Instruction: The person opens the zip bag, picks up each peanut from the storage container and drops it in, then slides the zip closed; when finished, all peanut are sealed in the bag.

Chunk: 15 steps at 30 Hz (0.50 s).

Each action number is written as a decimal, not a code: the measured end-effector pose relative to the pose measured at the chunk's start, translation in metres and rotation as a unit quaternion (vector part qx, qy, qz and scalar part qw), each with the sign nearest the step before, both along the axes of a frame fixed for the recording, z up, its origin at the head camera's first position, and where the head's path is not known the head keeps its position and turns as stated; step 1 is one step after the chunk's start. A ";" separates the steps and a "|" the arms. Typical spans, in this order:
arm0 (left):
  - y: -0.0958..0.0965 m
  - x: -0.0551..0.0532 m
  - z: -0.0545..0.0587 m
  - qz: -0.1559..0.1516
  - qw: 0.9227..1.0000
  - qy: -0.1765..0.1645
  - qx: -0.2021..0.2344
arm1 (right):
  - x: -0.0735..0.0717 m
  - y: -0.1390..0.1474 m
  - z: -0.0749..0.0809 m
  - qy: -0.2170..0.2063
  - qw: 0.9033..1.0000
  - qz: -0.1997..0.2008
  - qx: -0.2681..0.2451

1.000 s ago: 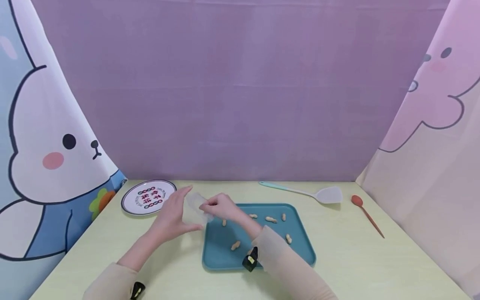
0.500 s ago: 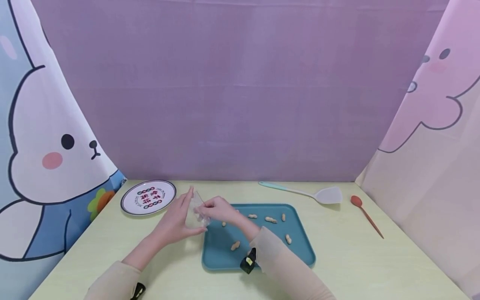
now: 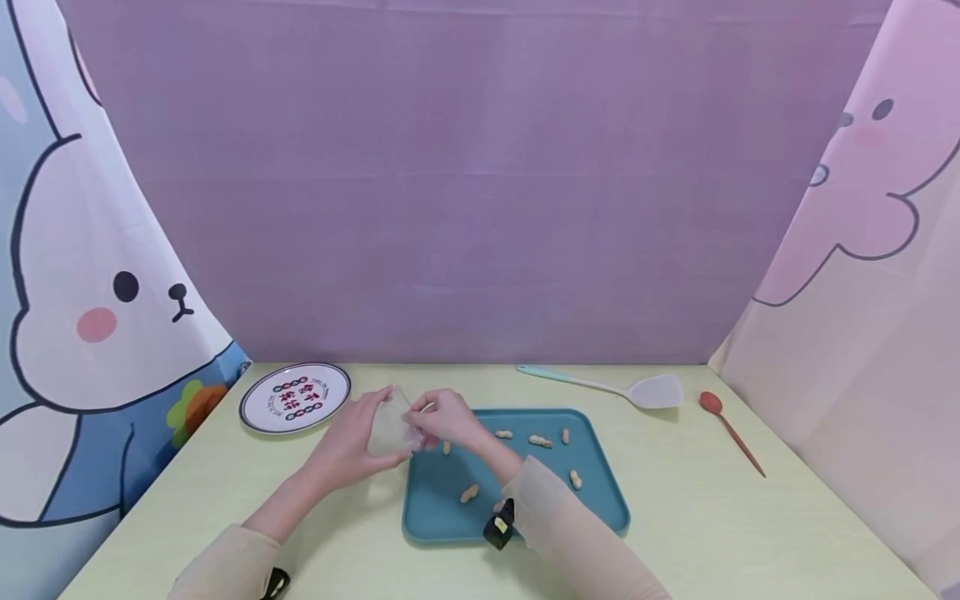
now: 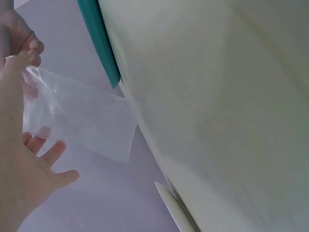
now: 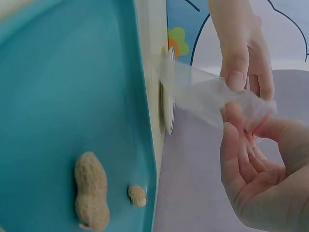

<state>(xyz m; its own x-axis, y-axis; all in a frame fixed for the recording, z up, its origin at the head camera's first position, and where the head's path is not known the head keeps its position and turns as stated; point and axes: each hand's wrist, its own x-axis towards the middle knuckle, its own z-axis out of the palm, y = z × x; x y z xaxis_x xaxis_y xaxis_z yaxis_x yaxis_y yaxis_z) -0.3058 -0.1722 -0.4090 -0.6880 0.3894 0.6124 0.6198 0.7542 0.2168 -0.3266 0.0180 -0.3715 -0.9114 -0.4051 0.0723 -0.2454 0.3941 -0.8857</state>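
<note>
A clear plastic bag (image 3: 389, 427) hangs between my two hands above the left edge of the teal tray (image 3: 450, 527). My left hand (image 3: 341, 446) holds the bag, its thumb and fingers spread apart on opposite sides of it. My right hand (image 3: 444, 417) pinches the bag's edge between thumb and fingers, near a red line (image 5: 262, 123) seen in the right wrist view. In the left wrist view the bag (image 4: 87, 113) looks flat and see-through. Several peanuts in their shells lie scattered on the tray, among them one peanut (image 5: 91, 191) close to my right wrist.
A white plate (image 3: 296, 398) with red lettering sits at the back left. Behind the tray lies a spatula (image 3: 654, 392) with a pale green handle. A red-brown spoon (image 3: 712, 404) rests at the right. A purple cloth (image 3: 480, 183) stands behind the table.
My left hand has moved slightly right, its thumb and fingers closer around the bag. My right fingers have shifted along the bag's edge. The tray and peanuts stay in place.
</note>
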 end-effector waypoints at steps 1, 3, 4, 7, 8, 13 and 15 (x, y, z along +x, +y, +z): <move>0.000 0.000 0.000 -0.003 1.000 -0.003 0.002 | 0.000 0.000 0.000 0.002 1.000 0.000 0.000; 0.001 0.000 0.000 -0.008 1.000 -0.009 0.011 | 0.000 0.000 -0.001 0.004 1.000 0.005 -0.002; 0.001 0.001 0.000 -0.009 1.000 -0.012 0.016 | 0.000 0.000 -0.001 0.003 1.000 0.010 -0.005; 0.001 0.001 0.000 -0.006 1.000 -0.016 0.022 | 0.000 0.000 -0.002 0.007 1.000 0.019 -0.011; 0.001 0.001 0.000 -0.004 1.000 -0.015 0.020 | -0.001 0.001 -0.003 0.008 1.000 0.020 -0.013; 0.002 0.001 0.000 0.005 1.000 -0.006 0.011 | -0.004 0.004 -0.005 0.021 1.000 0.012 -0.017; 0.002 0.001 0.000 0.005 1.000 -0.003 0.014 | -0.005 0.005 -0.004 0.023 1.000 0.008 -0.016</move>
<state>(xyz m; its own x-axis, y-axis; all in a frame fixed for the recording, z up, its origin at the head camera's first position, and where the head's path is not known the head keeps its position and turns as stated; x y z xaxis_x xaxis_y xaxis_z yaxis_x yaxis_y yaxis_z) -0.3051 -0.1707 -0.4087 -0.6952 0.3648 0.6193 0.6110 0.7538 0.2419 -0.3312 0.0229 -0.3758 -0.8999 -0.4172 0.1270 -0.2922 0.3608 -0.8857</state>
